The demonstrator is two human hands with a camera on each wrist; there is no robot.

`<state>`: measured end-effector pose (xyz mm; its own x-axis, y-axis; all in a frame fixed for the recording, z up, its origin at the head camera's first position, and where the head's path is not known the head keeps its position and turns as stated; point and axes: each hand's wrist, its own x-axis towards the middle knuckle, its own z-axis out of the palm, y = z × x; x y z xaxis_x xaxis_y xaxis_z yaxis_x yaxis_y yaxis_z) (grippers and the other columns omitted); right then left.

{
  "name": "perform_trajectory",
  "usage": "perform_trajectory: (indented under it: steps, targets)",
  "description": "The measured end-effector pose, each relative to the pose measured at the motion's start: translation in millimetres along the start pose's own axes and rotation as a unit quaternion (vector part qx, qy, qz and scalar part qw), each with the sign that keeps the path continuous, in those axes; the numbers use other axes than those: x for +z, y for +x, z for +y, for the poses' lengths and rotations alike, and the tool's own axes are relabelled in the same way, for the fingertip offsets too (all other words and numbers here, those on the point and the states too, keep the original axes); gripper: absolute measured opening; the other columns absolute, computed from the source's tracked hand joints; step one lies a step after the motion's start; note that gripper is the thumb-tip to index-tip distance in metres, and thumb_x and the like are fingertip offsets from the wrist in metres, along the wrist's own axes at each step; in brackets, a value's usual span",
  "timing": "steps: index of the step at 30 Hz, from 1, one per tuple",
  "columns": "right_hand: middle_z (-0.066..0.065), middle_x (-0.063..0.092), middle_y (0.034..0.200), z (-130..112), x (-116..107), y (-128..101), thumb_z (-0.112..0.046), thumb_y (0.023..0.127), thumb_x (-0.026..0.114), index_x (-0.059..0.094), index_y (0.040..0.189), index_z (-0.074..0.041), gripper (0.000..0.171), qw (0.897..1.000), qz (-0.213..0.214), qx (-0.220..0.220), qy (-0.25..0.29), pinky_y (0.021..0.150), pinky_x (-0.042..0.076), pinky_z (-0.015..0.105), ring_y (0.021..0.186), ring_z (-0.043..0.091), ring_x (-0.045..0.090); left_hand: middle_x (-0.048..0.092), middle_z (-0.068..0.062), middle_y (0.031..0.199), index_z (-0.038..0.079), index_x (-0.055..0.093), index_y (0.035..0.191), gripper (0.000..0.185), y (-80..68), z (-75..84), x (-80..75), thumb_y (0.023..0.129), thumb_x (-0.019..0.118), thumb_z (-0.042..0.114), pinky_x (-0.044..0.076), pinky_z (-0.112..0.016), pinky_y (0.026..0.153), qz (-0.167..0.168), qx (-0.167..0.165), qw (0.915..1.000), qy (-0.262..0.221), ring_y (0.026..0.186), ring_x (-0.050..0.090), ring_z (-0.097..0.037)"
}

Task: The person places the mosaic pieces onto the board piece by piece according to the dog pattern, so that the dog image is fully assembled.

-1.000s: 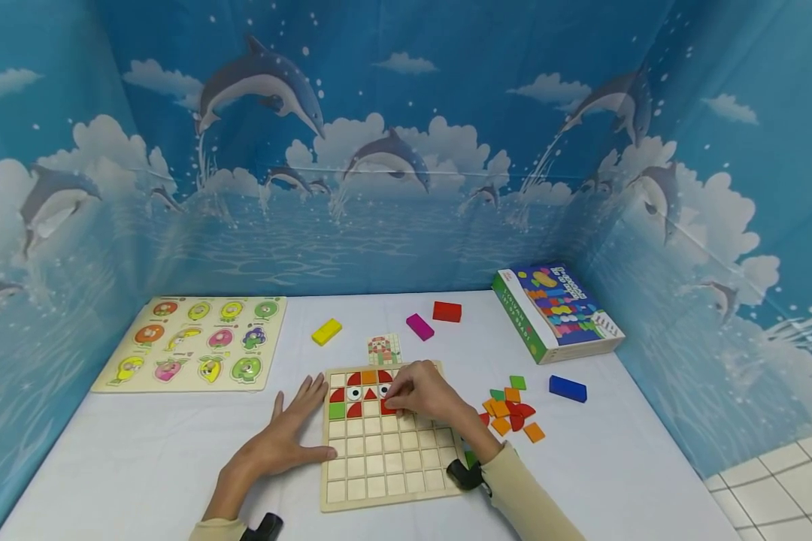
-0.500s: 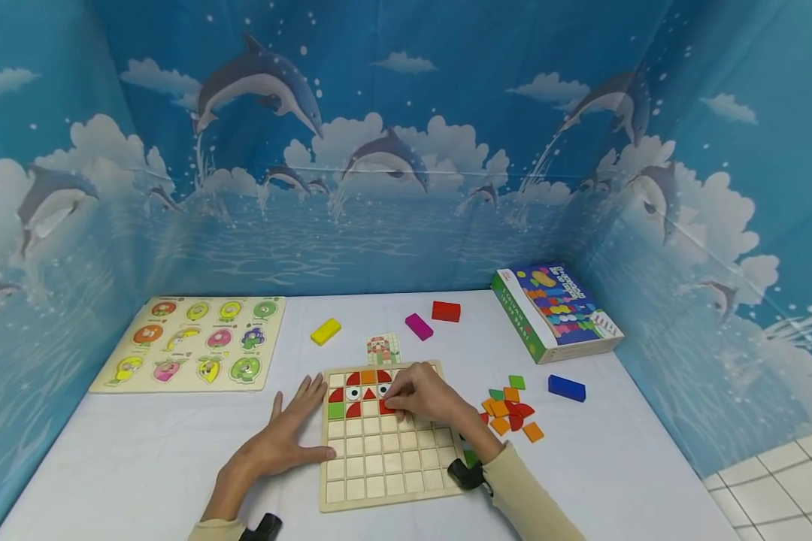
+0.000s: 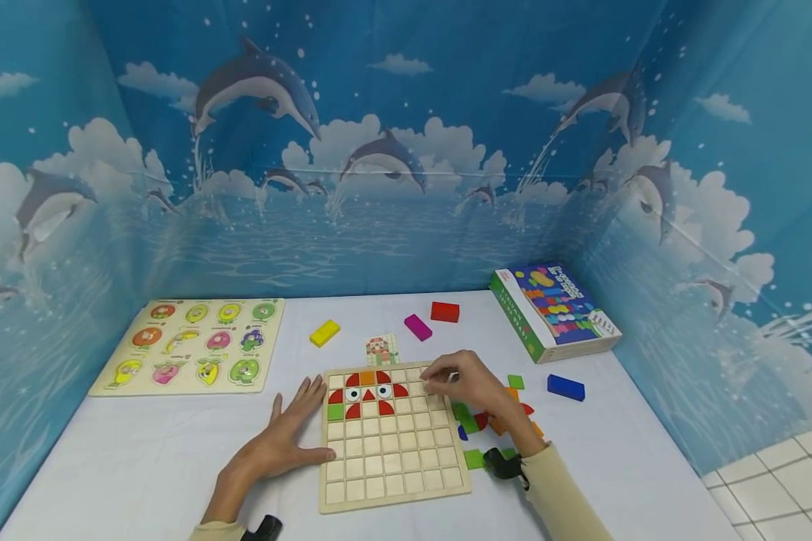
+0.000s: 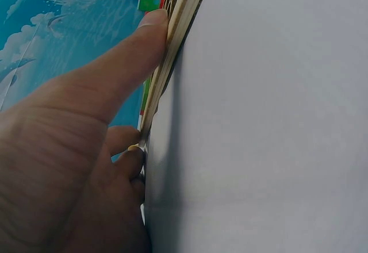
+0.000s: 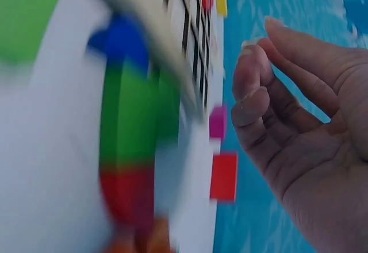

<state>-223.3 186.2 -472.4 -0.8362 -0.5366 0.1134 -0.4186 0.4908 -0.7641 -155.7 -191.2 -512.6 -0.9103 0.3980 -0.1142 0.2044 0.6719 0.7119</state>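
A wooden grid board (image 3: 394,461) lies on the white cloth, its upper rows bearing red curved tiles (image 3: 385,408), an orange square tile (image 3: 368,378), a green square tile (image 3: 335,412) and two eye tiles (image 3: 384,391). Along its left edge rests my left hand (image 3: 280,436), fingers spread and thumb against the rim, as the left wrist view also shows. Over the upper right corner hovers my right hand (image 3: 470,385). Its fingers are loosely bent with nothing between them; the right wrist view shows thumb and fingertips apart.
Loose green, red and orange tiles (image 3: 474,459) lie right of the board, partly under the right forearm. Behind it is a small pattern card (image 3: 382,349), with yellow (image 3: 325,333), magenta (image 3: 418,327), red (image 3: 445,312) and blue (image 3: 566,387) blocks around. A fruit puzzle (image 3: 192,383) and game box (image 3: 548,312) stand farther out.
My right hand has let go of the red tile in the third row and moved right, uncovering the right eye tile and red tiles beside and below it. My left hand has stayed put.
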Motion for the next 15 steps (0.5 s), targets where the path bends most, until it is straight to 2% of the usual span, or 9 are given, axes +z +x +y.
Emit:
perform_trajectory:
  steps: [4, 8, 11, 15]
  targets:
    - [-0.003, 0.077, 0.095, 16, -21, -14, -0.010, 0.097, 0.082, 0.083, 0.114, -0.005, 0.018, 0.999, 0.014, 0.029, -0.019, 0.079, 0.060, 0.024, 0.085, 0.013, 0.066, 0.010, -0.010, 0.182, 0.011, 0.023, 0.173, 0.119, -0.5, -0.3, 0.3, 0.083, 0.094, 0.043, -0.019, -0.065, 0.129, 0.002, 0.001, 1.0000, 0.001, 0.168, -0.002, -0.036]
    - [0.000, 0.078, 0.095, 30, -40, -28, -0.005, 0.095, 0.082, 0.083, 0.113, -0.004, 0.018, 0.998, 0.014, 0.043, -0.031, 0.079, 0.060, 0.023, 0.085, 0.016, 0.066, 0.009, -0.009, 0.182, 0.011, 0.022, 0.173, 0.118, -1.2, 0.0, 1.4, 0.083, 0.093, 0.043, -0.020, -0.065, 0.129, -0.001, 0.001, 1.0000, -0.001, 0.168, -0.003, -0.036]
    - [0.005, 0.079, 0.098, 38, -48, -34, -0.003, 0.093, 0.084, 0.084, 0.111, -0.005, 0.018, 0.998, -0.006, 0.052, -0.028, 0.079, 0.060, 0.022, 0.084, 0.019, 0.067, 0.009, -0.009, 0.182, 0.011, 0.022, 0.173, 0.118, -1.0, 0.5, 2.0, 0.084, 0.093, 0.044, -0.020, -0.065, 0.129, -0.001, 0.000, 1.0000, -0.001, 0.168, -0.003, -0.036]
    - [0.007, 0.077, 0.098, 42, -47, -35, -0.007, 0.090, 0.088, 0.085, 0.109, -0.009, 0.020, 0.996, -0.054, 0.076, -0.003, 0.075, 0.057, 0.022, 0.084, 0.021, 0.065, 0.009, -0.009, 0.182, 0.012, 0.022, 0.173, 0.119, 0.2, 1.5, 2.2, 0.083, 0.093, 0.044, -0.020, -0.064, 0.129, 0.000, -0.002, 1.0000, 0.001, 0.168, -0.003, -0.036]
